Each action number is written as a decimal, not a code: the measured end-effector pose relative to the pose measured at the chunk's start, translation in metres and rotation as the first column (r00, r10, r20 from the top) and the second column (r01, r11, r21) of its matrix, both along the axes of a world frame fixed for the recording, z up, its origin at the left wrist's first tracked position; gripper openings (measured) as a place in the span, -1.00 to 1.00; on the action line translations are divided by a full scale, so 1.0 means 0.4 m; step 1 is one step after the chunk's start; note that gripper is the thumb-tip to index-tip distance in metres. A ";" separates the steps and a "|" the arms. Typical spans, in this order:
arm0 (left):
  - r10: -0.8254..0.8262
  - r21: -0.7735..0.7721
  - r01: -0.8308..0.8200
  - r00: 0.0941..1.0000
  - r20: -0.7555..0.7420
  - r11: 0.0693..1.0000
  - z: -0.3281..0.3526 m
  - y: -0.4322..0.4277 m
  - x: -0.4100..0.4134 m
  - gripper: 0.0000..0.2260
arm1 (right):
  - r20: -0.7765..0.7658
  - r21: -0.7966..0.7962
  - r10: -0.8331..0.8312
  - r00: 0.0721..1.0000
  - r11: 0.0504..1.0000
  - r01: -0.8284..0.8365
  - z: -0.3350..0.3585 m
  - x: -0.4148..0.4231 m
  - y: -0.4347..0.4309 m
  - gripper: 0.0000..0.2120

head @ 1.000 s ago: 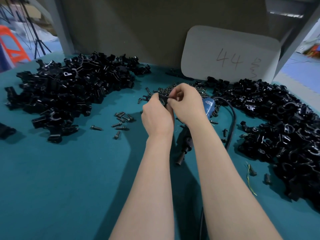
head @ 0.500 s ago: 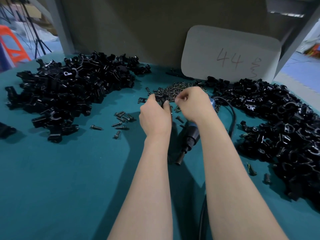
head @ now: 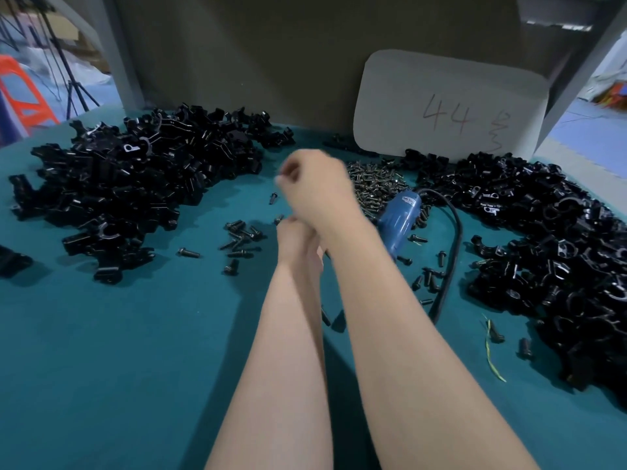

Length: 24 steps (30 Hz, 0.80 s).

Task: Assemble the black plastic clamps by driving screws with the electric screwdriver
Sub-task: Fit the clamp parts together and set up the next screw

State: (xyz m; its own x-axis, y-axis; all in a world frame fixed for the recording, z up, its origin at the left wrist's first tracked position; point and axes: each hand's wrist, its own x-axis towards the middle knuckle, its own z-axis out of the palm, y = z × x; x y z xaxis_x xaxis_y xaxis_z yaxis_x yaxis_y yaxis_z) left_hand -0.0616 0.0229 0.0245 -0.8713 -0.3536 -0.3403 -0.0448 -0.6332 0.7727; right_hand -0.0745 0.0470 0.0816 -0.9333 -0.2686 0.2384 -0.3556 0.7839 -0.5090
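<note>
Head view: caught between fetching parts and driving, by the look of it. Right grip (head: pixel 315 184) raised above the tabletop (head: pixel 101 351), crossed leftward over the left grip (head: pixel 294 237), curled into a loose fist. Too blurred to tell whether anything is pinched inside. Left grip mostly hidden beneath the right forearm; cannot tell if open or closed.

Electric screwdriver (head: pixel 400 218) lying untouched just right of both, blue body pointing toward the screw heap (head: pixel 373 181), black cable (head: pixel 456 239) looping near. Clamps in two heaps: left clamp pile (head: pixel 146 178) and right clamp pile (head: pixel 559 249), with loose screws (head: pixel 241 235) scattered between.

Next, probably: seat a screw in a clamp, steady it with the left, reach right for the driver, keep the bit square to the head.

Teal cloth-like surface. White card (head: pixel 451 106) marked 44 propped against the far wall. Orange stool (head: pixel 23 96) and tripod legs (head: pixel 69 96) beyond the far left edge.
</note>
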 end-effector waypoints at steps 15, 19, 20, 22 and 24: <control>-0.069 0.241 0.081 0.996 -0.057 0.967 0.000 -0.011 -0.009 -0.82 | 0.399 -0.184 -0.456 0.796 0.810 0.556 -0.125 -0.065 0.284 -0.54; -0.064 0.201 0.080 0.995 -0.080 0.976 0.002 -0.012 -0.013 -0.91 | 0.463 -0.592 -0.300 0.834 0.596 0.543 -0.110 -0.060 0.306 -0.82; -0.057 0.189 0.074 0.994 -0.090 0.979 0.003 -0.012 -0.013 -0.91 | 0.486 -0.709 -0.219 0.846 0.467 0.529 -0.100 -0.058 0.308 -0.85; -0.058 0.143 0.073 0.993 -0.105 0.987 0.002 -0.011 -0.013 -0.92 | 0.485 -0.850 -0.061 0.872 0.200 0.487 -0.076 -0.051 0.305 -0.91; -0.054 0.047 0.060 0.992 -0.113 0.997 0.000 -0.005 -0.012 -0.91 | 0.455 -0.889 0.044 0.889 -0.032 0.457 -0.058 -0.042 0.303 -0.88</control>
State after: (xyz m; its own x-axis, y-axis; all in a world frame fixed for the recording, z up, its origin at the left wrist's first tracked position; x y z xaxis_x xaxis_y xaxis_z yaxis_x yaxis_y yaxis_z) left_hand -0.0664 0.0211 0.0245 -0.9232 -0.2869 -0.2557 0.0027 -0.6702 0.7421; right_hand -0.0913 0.1681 0.0586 -0.9583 0.2061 -0.1977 0.0539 -0.5492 -0.8340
